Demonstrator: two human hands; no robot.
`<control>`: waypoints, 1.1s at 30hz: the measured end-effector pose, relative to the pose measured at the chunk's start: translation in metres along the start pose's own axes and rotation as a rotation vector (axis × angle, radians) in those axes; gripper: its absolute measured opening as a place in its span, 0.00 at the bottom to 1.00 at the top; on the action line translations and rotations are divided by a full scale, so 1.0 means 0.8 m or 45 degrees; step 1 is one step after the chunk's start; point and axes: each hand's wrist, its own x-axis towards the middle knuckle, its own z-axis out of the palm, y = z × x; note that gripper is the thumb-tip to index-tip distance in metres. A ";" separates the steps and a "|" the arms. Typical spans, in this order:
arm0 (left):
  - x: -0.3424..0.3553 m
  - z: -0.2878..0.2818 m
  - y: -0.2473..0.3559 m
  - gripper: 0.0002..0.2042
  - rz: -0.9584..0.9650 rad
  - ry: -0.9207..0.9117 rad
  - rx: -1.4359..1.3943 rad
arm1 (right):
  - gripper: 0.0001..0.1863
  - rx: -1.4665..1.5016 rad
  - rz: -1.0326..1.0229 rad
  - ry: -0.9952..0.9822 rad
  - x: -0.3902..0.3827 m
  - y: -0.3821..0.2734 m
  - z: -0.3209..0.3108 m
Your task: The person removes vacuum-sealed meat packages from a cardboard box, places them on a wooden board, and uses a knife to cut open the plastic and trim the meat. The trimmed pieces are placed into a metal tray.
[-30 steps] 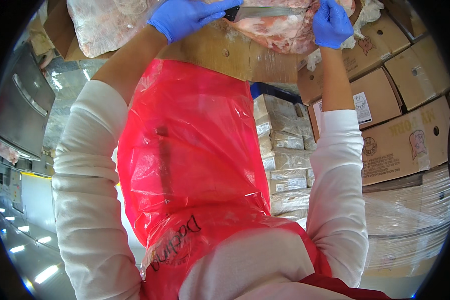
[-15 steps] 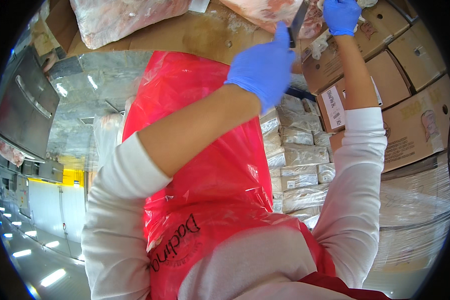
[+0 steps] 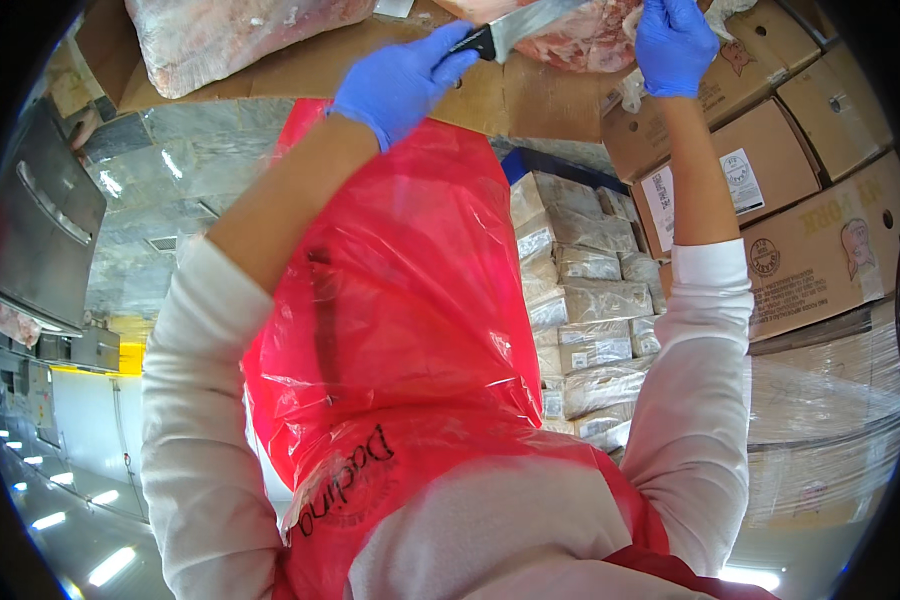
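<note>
In my left hand (image 3: 395, 88), gloved in blue, is a knife (image 3: 522, 27) with a black handle. Its blade points up and right over a raw pink cut of meat (image 3: 588, 42) at the top edge. My right hand (image 3: 676, 48), also blue-gloved, is closed at the right side of that meat, pinching crumpled clear plastic film (image 3: 632, 90) that shows on both sides of the fist. What its fingertips touch is partly hidden. Farther left lies a large pale slab of meat (image 3: 235, 45) in plastic wrap. Both pieces rest on brown cardboard (image 3: 550, 100).
Cardboard boxes (image 3: 820, 255) are stacked to the right, the lower ones stretch-wrapped. Below the cardboard surface stand several plastic-wrapped packs (image 3: 590, 300). A steel cabinet (image 3: 45, 220) is at the far left. My red plastic apron (image 3: 400, 290) hangs close to the cardboard edge.
My left hand has swung left with the knife, away from my right hand; the blade now slants more to the right. My right hand has shifted slightly left and stays closed.
</note>
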 end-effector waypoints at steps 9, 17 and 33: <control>-0.035 -0.102 0.114 0.22 -0.214 -0.203 0.102 | 0.06 -0.208 -0.131 0.120 0.027 -0.012 0.044; -0.061 -0.152 0.116 0.29 -0.100 -0.139 0.045 | 0.17 0.140 0.064 0.604 0.105 -0.034 -0.058; -0.003 -0.206 0.143 0.21 0.010 -0.062 0.100 | 0.09 1.324 1.138 0.327 -0.006 0.025 -0.094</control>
